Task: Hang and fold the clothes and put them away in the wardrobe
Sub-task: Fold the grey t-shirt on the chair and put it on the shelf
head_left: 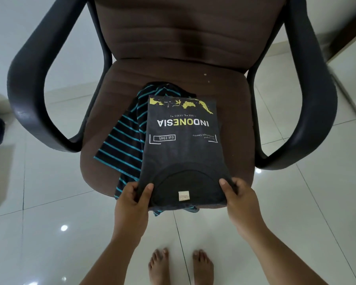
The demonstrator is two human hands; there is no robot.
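While I watched through the head camera, the folded dark grey T-shirt [183,145] lay in the middle of the frame on the brown seat of the office chair [173,75], its "INDONESIA" print and yellow map reading upside down to me and its collar end toward the lower edge. The left hand [135,199] pinched the collar-end corner on the left, thumb on top and fingers curled beneath the fabric. The right hand [237,199] pinched the opposite corner the same way, thumb resting beside the neckline. A small pale label [183,196] sat inside the collar between the two thumbs. Under the T-shirt, spilling out to its left, I saw a black garment with teal stripes [119,145], rumpled and hanging slightly over the front edge of the seat. Black armrests [29,79] curved down both sides. Bare feet [181,266] stood on the glossy white floor tiles [49,192] at the bottom centre.
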